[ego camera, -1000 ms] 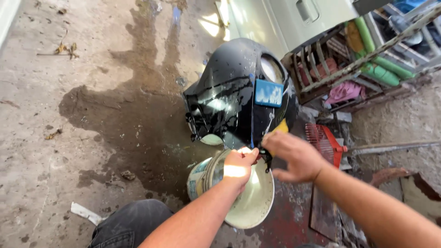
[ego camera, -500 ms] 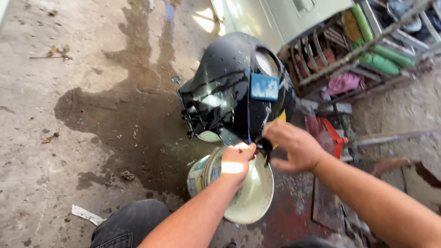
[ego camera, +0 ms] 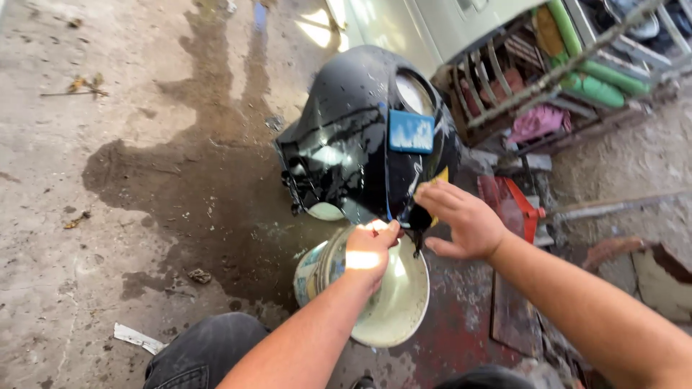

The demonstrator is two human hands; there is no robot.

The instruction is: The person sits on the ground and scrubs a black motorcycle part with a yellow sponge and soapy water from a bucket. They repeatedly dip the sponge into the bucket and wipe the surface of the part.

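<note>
A wet black motorcycle fuel tank (ego camera: 353, 137) with a blue patch (ego camera: 411, 131) stands on the concrete floor in front of me. Just below it a white plastic bucket (ego camera: 393, 302) lies tilted toward me. My left hand (ego camera: 369, 248) is closed at the tank's lower edge, over the bucket's rim, pinching something small that I cannot make out. My right hand (ego camera: 461, 220) is at the tank's lower right corner with fingers curled around a dark part there. A dark drip hangs between the two hands.
A dark wet patch (ego camera: 180, 187) spreads on the concrete left of the tank. A wooden crate (ego camera: 533, 79) with green tubes and rags stands at the back right. A red dustpan-like piece (ego camera: 515, 205) lies right of the tank. My knee (ego camera: 202, 353) is at the bottom.
The view has shifted slightly. Both hands stay at the tank's lower edge, almost unmoved.
</note>
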